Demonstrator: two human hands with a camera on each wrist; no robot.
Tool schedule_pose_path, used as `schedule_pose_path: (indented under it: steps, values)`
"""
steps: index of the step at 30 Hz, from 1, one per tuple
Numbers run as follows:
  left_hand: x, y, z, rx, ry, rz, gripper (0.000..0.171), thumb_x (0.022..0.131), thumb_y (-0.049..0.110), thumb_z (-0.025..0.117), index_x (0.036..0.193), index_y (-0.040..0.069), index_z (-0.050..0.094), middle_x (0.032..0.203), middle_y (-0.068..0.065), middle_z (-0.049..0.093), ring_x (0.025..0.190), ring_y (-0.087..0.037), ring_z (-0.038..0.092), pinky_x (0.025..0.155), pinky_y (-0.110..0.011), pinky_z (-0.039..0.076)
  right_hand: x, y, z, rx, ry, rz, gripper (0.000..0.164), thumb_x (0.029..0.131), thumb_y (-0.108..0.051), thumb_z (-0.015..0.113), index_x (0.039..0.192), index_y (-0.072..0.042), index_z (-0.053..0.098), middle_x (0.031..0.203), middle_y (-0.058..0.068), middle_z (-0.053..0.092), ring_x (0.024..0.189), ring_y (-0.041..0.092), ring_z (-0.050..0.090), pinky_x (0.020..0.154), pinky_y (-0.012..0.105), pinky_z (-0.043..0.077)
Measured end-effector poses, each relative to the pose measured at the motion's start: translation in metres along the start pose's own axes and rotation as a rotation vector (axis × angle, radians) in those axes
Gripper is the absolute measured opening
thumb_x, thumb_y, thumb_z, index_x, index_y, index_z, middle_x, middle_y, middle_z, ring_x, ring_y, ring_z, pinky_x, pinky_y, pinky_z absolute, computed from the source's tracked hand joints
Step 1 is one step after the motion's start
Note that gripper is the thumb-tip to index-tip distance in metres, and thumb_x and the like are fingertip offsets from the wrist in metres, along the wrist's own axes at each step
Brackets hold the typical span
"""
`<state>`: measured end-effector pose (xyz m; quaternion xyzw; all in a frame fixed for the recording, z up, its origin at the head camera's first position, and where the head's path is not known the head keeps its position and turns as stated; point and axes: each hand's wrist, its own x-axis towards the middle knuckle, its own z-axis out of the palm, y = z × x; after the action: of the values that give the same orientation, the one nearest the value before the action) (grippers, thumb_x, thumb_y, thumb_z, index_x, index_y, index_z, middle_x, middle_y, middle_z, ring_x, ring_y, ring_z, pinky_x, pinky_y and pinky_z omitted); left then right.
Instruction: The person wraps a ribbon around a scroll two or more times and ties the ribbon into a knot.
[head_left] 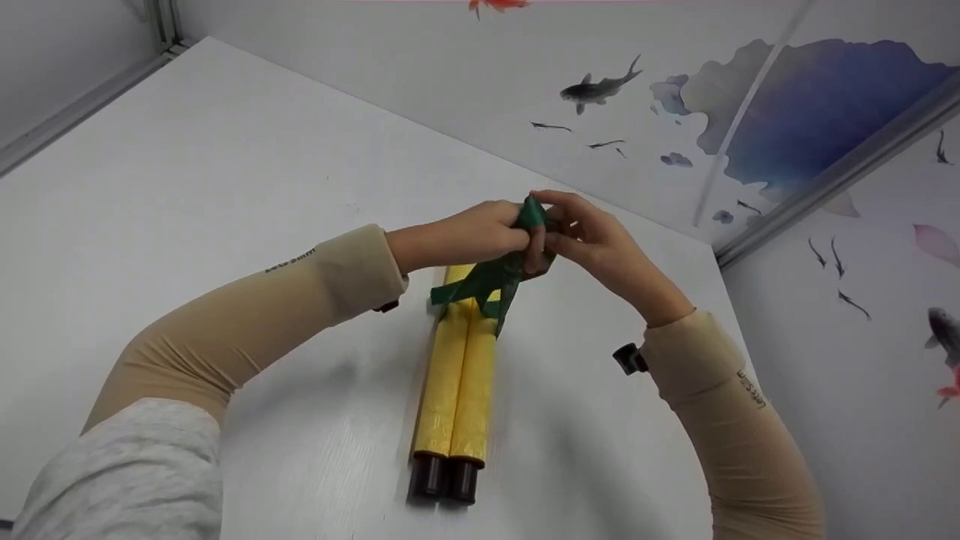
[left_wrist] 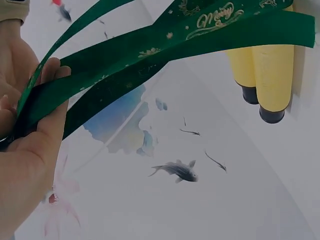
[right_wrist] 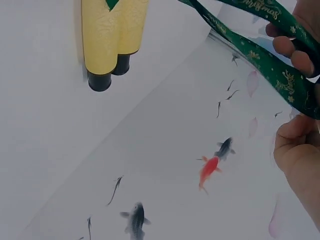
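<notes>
Two yellow scrolls (head_left: 455, 382) with dark end knobs lie side by side on the white table, a green ribbon (head_left: 484, 281) around them. Gold Christmas print shows on the ribbon (left_wrist: 150, 55) in the left wrist view. Above the scrolls' far part, my left hand (head_left: 484, 234) grips the gathered ribbon with curled fingers. My right hand (head_left: 596, 240) meets it from the right, thumb and fingertips pinching the ribbon. In the right wrist view, a band of ribbon (right_wrist: 270, 67) runs up to both hands. Where the strands cross between the fingers is partly hidden.
The white table (head_left: 285, 165) extends around the scrolls. A wall panel (head_left: 465, 82) painted with fish and a blue lotus leaf rises along the table's far edge. A metal frame strip (head_left: 847, 172) joins the panels at the right.
</notes>
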<state>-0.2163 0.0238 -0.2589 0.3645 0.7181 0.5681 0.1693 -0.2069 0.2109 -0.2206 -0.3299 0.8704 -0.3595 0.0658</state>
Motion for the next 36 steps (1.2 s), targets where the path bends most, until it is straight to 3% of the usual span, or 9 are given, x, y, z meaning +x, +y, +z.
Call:
schedule_pose_path:
  steps: [3, 8, 14, 20, 24, 30, 33, 36]
  values:
    - [-0.001, -0.002, -0.004, -0.057, 0.03, 0.0, 0.017, 0.091, 0.012, 0.034, 0.101, 0.004, 0.044, 0.101, -0.01, 0.054, 0.088, -0.022, 0.056, 0.081, -0.032, 0.043, 0.0, 0.007, 0.001, -0.115, 0.096, -0.024, 0.038, 0.087, -0.002, 0.046, 0.123, -0.014, 0.047, 0.094, 0.005, 0.052, 0.076, 0.016, 0.045, 0.069, 0.025, 0.041]
    - [-0.004, -0.009, -0.006, -0.034, 0.105, -0.02, 0.024, 0.094, 0.024, 0.032, 0.115, 0.014, 0.039, 0.112, -0.005, 0.052, 0.092, -0.021, 0.056, 0.074, -0.037, 0.047, 0.002, 0.017, 0.004, -0.287, 0.28, -0.049, 0.034, 0.084, 0.001, 0.045, 0.111, -0.015, 0.059, 0.091, 0.003, 0.049, 0.075, 0.011, 0.041, 0.064, 0.021, 0.04]
    - [-0.004, -0.015, -0.006, -0.086, 0.141, -0.085, 0.037, 0.094, 0.037, 0.025, 0.11, 0.013, 0.048, 0.106, -0.006, 0.053, 0.087, -0.022, 0.057, 0.066, -0.034, 0.049, 0.0, 0.019, 0.005, -0.328, 0.35, -0.063, 0.029, 0.087, -0.002, 0.04, 0.104, -0.012, 0.062, 0.098, 0.002, 0.046, 0.072, 0.011, 0.044, 0.062, 0.021, 0.043]
    - [-0.003, -0.02, -0.007, -0.055, 0.108, -0.172, 0.052, 0.093, 0.043, 0.014, 0.093, 0.007, 0.052, 0.084, -0.011, 0.058, 0.072, -0.023, 0.058, 0.064, -0.031, 0.049, -0.004, 0.009, 0.003, -0.148, 0.341, 0.033, 0.026, 0.089, -0.007, 0.038, 0.109, -0.013, 0.053, 0.086, 0.005, 0.052, 0.054, 0.015, 0.047, 0.054, 0.023, 0.044]
    - [-0.003, -0.024, -0.009, -0.016, 0.082, -0.169, 0.053, 0.093, 0.043, 0.012, 0.09, 0.009, 0.051, 0.081, -0.009, 0.055, 0.074, -0.021, 0.053, 0.071, -0.031, 0.045, -0.008, -0.005, -0.001, 0.036, 0.345, 0.017, 0.03, 0.086, -0.002, 0.038, 0.114, -0.006, 0.046, 0.087, 0.012, 0.049, 0.059, 0.02, 0.045, 0.054, 0.024, 0.043]
    - [-0.001, -0.03, -0.016, -0.091, 0.086, -0.152, 0.052, 0.093, 0.043, 0.014, 0.089, 0.008, 0.052, 0.074, -0.01, 0.057, 0.066, -0.023, 0.057, 0.072, -0.031, 0.047, -0.011, 0.003, -0.016, 0.427, 0.313, -0.065, 0.035, 0.082, 0.0, 0.045, 0.117, -0.003, 0.045, 0.086, 0.012, 0.047, 0.074, 0.021, 0.046, 0.074, 0.028, 0.042]
    - [0.0, -0.03, -0.018, -0.149, 0.11, -0.148, 0.05, 0.093, 0.041, 0.016, 0.088, 0.007, 0.052, 0.069, -0.01, 0.054, 0.058, -0.022, 0.053, 0.065, -0.033, 0.048, -0.012, -0.001, -0.018, 0.514, 0.283, -0.087, 0.03, 0.085, -0.005, 0.045, 0.115, 0.0, 0.046, 0.087, 0.012, 0.047, 0.077, 0.023, 0.048, 0.081, 0.032, 0.04]
    - [-0.001, -0.027, -0.019, -0.181, 0.115, -0.143, 0.051, 0.092, 0.041, 0.017, 0.085, 0.006, 0.053, 0.068, -0.011, 0.055, 0.055, -0.022, 0.051, 0.066, -0.034, 0.048, -0.014, -0.006, -0.02, 0.504, 0.3, -0.087, 0.026, 0.088, -0.008, 0.045, 0.112, 0.001, 0.051, 0.088, 0.012, 0.048, 0.081, 0.022, 0.047, 0.086, 0.033, 0.035]
